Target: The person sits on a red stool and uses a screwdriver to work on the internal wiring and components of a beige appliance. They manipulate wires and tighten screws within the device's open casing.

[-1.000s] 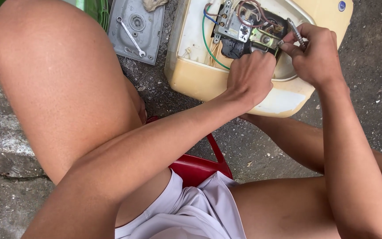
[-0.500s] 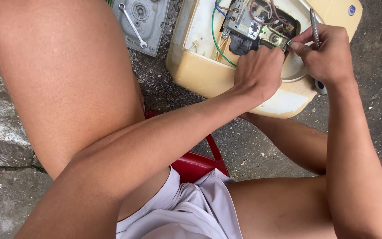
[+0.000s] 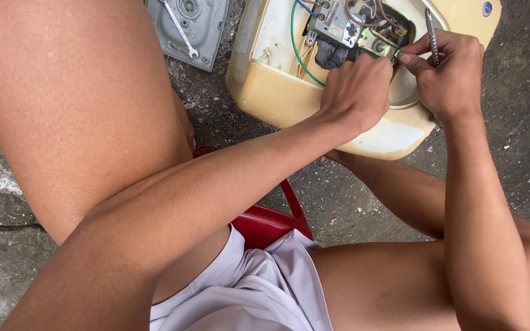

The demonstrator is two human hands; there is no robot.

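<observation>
Up top, control unit cut off; left hand pinches its bracket, right hand grips screwdriver, tip hidden.

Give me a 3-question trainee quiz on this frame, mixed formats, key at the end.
1. True or false: the right hand holds a slim metal tool.
2. Multiple choice: where does the spanner lie? A) on the grey metal plate B) inside the cream appliance casing C) on the red stool
3. Fill in: the left hand rests at the grey ______ unit with its wires, inside the casing.

Key: 1 true; 2 A; 3 switch (control) unit, with a green wire running beside it.
</observation>
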